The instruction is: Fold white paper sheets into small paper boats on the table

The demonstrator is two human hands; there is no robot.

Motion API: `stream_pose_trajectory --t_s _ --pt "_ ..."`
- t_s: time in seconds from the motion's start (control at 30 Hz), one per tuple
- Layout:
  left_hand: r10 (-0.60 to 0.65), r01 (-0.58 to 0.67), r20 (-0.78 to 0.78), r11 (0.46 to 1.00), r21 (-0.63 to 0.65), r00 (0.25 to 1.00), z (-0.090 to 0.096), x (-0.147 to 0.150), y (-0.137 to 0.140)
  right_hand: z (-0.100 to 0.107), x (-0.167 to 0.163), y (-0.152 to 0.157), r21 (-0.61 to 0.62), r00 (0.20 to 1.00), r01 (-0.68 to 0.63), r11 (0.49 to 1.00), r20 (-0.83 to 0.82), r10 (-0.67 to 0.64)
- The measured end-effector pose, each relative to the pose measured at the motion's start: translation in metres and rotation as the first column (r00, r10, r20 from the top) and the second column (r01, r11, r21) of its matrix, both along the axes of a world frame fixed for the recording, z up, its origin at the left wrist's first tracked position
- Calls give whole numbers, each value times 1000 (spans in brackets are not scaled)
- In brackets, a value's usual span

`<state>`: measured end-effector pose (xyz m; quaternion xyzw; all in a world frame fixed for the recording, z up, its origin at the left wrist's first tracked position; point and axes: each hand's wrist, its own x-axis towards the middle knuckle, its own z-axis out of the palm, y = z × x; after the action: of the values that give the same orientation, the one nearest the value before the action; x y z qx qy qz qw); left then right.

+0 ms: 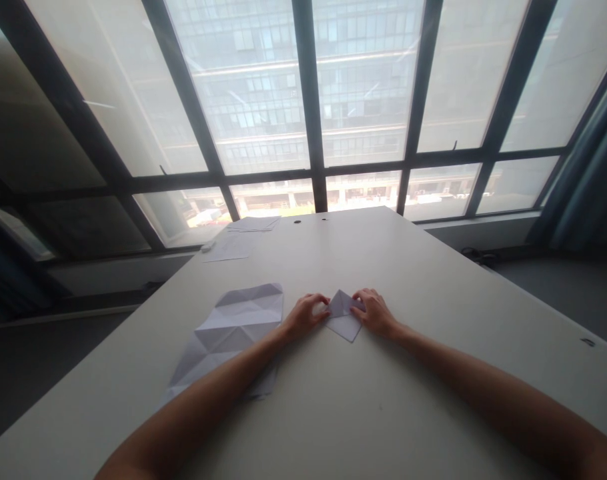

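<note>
A small piece of folded white paper point(344, 325) lies on the table between my two hands, with a pointed flap at its far side and a corner toward me. My left hand point(306, 315) pinches its left edge between thumb and fingers. On the opposite edge, my right hand point(376, 313) grips the paper the same way. Left of my left hand rests a larger creased sheet of white paper point(248, 307), partly covered by my left forearm.
The white table point(433, 293) stretches away toward tall windows. Several flat paper sheets point(231, 249) lie near its far left edge, with a small white object point(207, 247) beside them. Round dark holes point(297, 222) show at the far end. A blue curtain point(583, 167) hangs at right.
</note>
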<state>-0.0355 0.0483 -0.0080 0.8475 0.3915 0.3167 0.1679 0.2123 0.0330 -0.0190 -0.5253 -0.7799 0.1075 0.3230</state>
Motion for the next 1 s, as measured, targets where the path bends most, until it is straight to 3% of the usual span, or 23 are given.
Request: stream_pose_trajectory --t_s 0.17,0.37,0.5,0.67,0.8,1.0 --pt "-38 42 60 997 -60 997 2 1 -3 -3 1 2 -22 994 -7 1000 -107 4" --pt "24 -19 -62 996 87 998 -2 1 -1 -1 0 1 0 979 -42 999 -201 41" --pt "7 -2 -61 997 75 998 -3 0 0 -1 0 1 23 978 -39 999 -205 43" --pt "-21 21 65 1000 -2 998 -2 1 1 -2 0 2 56 980 -21 998 -194 32" --pt "-5 22 176 995 -93 984 4 0 -2 -2 0 3 33 979 -23 999 -200 29" --pt "12 39 374 991 -129 927 13 0 -5 3 -1 1 -21 954 -61 998 -295 52"
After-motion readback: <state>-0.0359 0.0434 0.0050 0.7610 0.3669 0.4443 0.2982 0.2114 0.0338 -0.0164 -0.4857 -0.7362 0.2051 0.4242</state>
